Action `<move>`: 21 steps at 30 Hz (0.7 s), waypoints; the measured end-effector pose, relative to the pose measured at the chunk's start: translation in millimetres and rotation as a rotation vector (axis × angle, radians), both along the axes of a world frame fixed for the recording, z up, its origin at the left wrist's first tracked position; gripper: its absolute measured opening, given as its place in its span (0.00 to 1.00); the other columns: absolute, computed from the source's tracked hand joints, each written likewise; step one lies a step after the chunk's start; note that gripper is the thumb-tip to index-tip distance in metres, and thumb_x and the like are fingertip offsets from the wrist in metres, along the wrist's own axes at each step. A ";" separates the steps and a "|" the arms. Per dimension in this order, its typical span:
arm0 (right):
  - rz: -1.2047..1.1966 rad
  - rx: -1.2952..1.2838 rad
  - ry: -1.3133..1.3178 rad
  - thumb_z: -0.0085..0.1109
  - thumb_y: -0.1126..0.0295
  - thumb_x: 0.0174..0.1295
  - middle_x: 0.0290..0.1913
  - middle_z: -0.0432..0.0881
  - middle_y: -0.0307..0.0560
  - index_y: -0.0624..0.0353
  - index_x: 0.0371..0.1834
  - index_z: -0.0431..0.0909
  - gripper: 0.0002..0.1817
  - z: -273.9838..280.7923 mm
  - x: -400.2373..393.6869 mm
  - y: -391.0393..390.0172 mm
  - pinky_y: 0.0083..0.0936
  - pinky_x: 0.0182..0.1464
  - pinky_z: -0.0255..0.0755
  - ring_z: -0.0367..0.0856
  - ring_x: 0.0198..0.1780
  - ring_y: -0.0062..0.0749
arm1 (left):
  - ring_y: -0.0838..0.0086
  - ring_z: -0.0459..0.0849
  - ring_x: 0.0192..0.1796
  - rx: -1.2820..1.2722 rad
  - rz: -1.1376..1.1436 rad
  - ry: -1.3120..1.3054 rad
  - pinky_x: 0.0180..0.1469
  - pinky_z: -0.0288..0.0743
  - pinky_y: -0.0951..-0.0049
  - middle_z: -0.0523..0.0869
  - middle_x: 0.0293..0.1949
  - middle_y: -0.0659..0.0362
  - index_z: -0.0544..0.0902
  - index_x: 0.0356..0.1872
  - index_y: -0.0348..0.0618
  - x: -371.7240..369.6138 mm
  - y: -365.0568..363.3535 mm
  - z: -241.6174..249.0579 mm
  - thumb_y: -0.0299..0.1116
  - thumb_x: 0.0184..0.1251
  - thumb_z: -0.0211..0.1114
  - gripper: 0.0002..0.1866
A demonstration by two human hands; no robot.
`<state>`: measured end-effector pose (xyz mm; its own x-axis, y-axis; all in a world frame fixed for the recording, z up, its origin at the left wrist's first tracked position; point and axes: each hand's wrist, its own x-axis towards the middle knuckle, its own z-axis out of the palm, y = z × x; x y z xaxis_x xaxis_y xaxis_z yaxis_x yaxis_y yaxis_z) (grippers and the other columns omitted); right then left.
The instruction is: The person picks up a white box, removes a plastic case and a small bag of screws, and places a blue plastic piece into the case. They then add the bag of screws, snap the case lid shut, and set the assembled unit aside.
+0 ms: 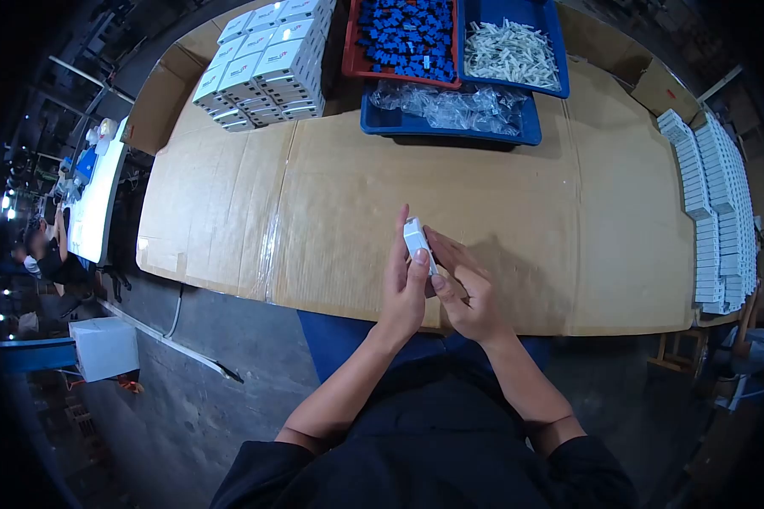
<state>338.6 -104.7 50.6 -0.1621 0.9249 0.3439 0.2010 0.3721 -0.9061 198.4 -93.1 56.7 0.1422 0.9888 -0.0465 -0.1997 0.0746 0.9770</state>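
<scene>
Head view: here's a wide stretch of table between its front edge and the lower blue tray. Taped cardboard covers it, grey floor beyond. One white case, well on that tray's near side: left hand clasps it, thumb on top; right hand pinches its near end. Behind the tray, two more: one red tray, one upper blue tray.
</scene>
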 end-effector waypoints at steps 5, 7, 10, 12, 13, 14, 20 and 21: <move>0.035 0.057 -0.043 0.55 0.69 0.78 0.74 0.76 0.61 0.72 0.74 0.73 0.25 1.7 1.6 -0.2 0.41 0.71 0.73 0.75 0.73 0.55 | 0.76 0.75 0.62 0.094 -0.011 -0.049 0.63 0.74 0.73 0.64 0.78 0.55 0.49 0.86 0.40 -3.0 1.2 -17.8 0.40 0.87 0.53 0.36; 0.038 0.067 -0.065 0.54 0.70 0.78 0.74 0.76 0.61 0.72 0.74 0.73 0.25 4.3 2.4 -0.2 0.41 0.71 0.73 0.76 0.72 0.57 | 0.75 0.74 0.65 0.073 -0.027 -0.072 0.65 0.73 0.71 0.58 0.83 0.56 0.50 0.86 0.38 -3.4 0.0 -15.0 0.40 0.87 0.52 0.36; 0.043 0.098 -0.095 0.53 0.71 0.78 0.74 0.77 0.61 0.72 0.74 0.73 0.25 4.0 2.4 1.3 0.41 0.70 0.73 0.76 0.71 0.57 | 0.74 0.73 0.66 0.072 -0.016 -0.098 0.65 0.74 0.70 0.61 0.81 0.55 0.50 0.86 0.38 -3.6 -2.6 -15.7 0.40 0.87 0.52 0.36; 0.042 0.106 -0.108 0.52 0.71 0.78 0.73 0.77 0.62 0.71 0.74 0.73 0.25 4.2 2.8 1.3 0.42 0.70 0.74 0.77 0.71 0.58 | 0.74 0.74 0.65 0.096 0.001 -0.075 0.65 0.74 0.70 0.63 0.80 0.54 0.50 0.86 0.38 -3.4 -2.8 -22.2 0.40 0.86 0.53 0.37; 0.042 0.104 -0.111 0.52 0.71 0.78 0.73 0.77 0.62 0.71 0.75 0.73 0.25 5.6 2.6 0.5 0.42 0.70 0.74 0.77 0.71 0.58 | 0.74 0.75 0.65 0.109 0.009 -0.064 0.65 0.74 0.69 0.63 0.79 0.53 0.49 0.86 0.38 -3.6 -2.8 -23.9 0.41 0.86 0.53 0.37; 0.042 0.101 -0.113 0.52 0.71 0.78 0.73 0.77 0.62 0.71 0.75 0.72 0.25 6.2 2.2 0.0 0.42 0.70 0.74 0.77 0.70 0.58 | 0.73 0.75 0.65 0.097 0.003 -0.080 0.65 0.74 0.69 0.64 0.78 0.53 0.49 0.86 0.38 -3.9 -3.8 -22.9 0.41 0.86 0.53 0.37; 0.034 0.084 -0.066 0.51 0.71 0.79 0.73 0.77 0.62 0.70 0.75 0.72 0.25 4.3 2.8 -2.0 0.43 0.72 0.72 0.77 0.71 0.59 | 0.69 0.73 0.68 0.152 0.002 -0.054 0.70 0.70 0.65 0.67 0.74 0.51 0.49 0.86 0.38 -3.1 -4.7 -20.7 0.44 0.85 0.55 0.39; 0.039 0.094 -0.054 0.51 0.71 0.79 0.74 0.76 0.62 0.70 0.75 0.72 0.25 5.5 2.8 -1.3 0.43 0.72 0.72 0.76 0.72 0.58 | 0.68 0.73 0.68 0.177 0.001 -0.049 0.71 0.69 0.64 0.67 0.74 0.51 0.49 0.86 0.37 -2.5 -4.4 -20.3 0.45 0.84 0.55 0.40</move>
